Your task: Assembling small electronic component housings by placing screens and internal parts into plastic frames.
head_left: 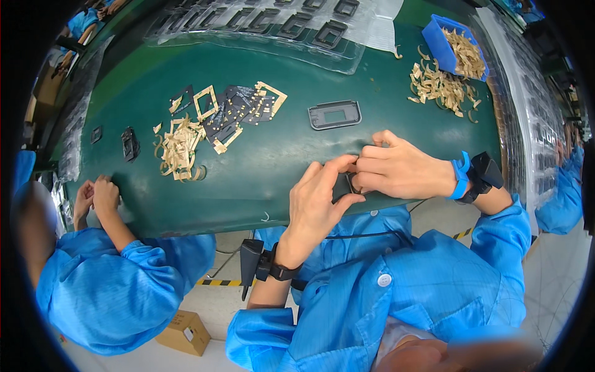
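Note:
My left hand (315, 197) curls its fingers and thumb around a small dark plastic part (341, 186) at the table's near edge. My right hand (396, 168) is closed against the same part from the right, its fingertips pinched at that end. Most of the part is hidden by my fingers; whether a strip lies in the right pinch, I cannot tell. Just beyond my hands a dark grey plastic housing (334, 115), with a rectangular opening in its middle, lies flat on the green tabletop (260, 180).
At left lie tan curved strips (181, 147) and dark adhesive sheets (238, 110). A tilted blue bin (441, 44) of tan strips stands far right, with loose strips (439, 87) beside it. Clear trays (297, 46) of black frames fill the back. A co-worker's hands (102, 195) rest at left.

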Demonstrator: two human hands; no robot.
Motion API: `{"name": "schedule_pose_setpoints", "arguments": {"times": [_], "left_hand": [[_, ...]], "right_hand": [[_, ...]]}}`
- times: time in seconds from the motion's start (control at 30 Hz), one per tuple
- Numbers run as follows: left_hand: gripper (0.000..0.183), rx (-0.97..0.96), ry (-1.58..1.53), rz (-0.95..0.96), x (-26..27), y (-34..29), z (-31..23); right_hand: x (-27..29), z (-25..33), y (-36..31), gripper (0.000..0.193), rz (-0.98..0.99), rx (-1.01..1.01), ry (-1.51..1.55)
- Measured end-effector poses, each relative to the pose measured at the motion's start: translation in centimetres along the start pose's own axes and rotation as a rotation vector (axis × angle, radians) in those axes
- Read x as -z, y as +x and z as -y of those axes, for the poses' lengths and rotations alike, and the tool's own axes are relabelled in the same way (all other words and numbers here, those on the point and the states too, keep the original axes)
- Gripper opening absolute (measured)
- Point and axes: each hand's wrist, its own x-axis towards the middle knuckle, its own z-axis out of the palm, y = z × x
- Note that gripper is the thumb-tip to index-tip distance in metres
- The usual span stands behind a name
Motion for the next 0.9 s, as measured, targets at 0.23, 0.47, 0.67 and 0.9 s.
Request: {"name": "schedule_pose_setpoints", "arguments": {"times": [0.23,0.47,0.67,0.9], "left_hand": [[0.071,0.009,0.011,0.001,0.06,-0.02,-0.03],[0.071,-0.016,-0.010,-0.022,-0.04,-0.04,-0.01],[0.071,-0.017,-0.012,-0.015,-0.01,-0.16,0.03],[0.067,0.004,-0.016,-0.002,0.30,0.10,-0.42]], "right_hand": [[0.25,0.02,0.58,0.008,0.026,-0.014,0.033],[-0.08,0.33,0.60,0.010,0.009,0.025,-0.018],[-0.46,0.05,0.38,0.011,-0.008,0.064,-0.024],[-0.31,-0.02,0.23,0.010,-0.002,0.048,-0.020]]}}
